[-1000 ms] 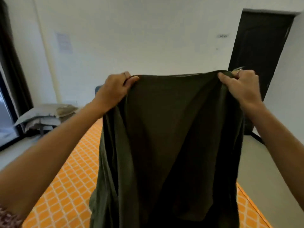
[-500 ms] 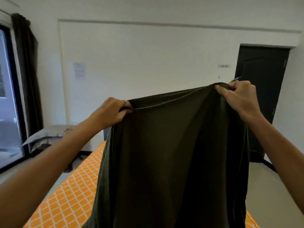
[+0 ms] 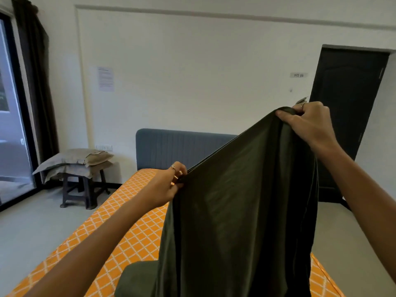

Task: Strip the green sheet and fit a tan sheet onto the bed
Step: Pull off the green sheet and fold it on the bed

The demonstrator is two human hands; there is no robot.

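Observation:
The dark green sheet (image 3: 240,200) hangs folded in front of me over the bed. My left hand (image 3: 166,185) pinches its upper left corner low, just above the mattress. My right hand (image 3: 308,123) grips the upper right corner much higher, so the top edge slopes up to the right. The sheet's lower part bunches on the bare orange, white-latticed mattress (image 3: 128,232). No tan sheet is in view.
A blue-grey headboard (image 3: 171,146) stands against the white wall. At the left a dark stool (image 3: 81,189) carries stacked grey pillows (image 3: 75,161), beside a glass door with a dark curtain (image 3: 36,82). A black door (image 3: 347,116) is at the right.
My left hand has dropped from chest height to near the mattress with its corner. My right hand stays high. The view has tilted, and the headboard now shows.

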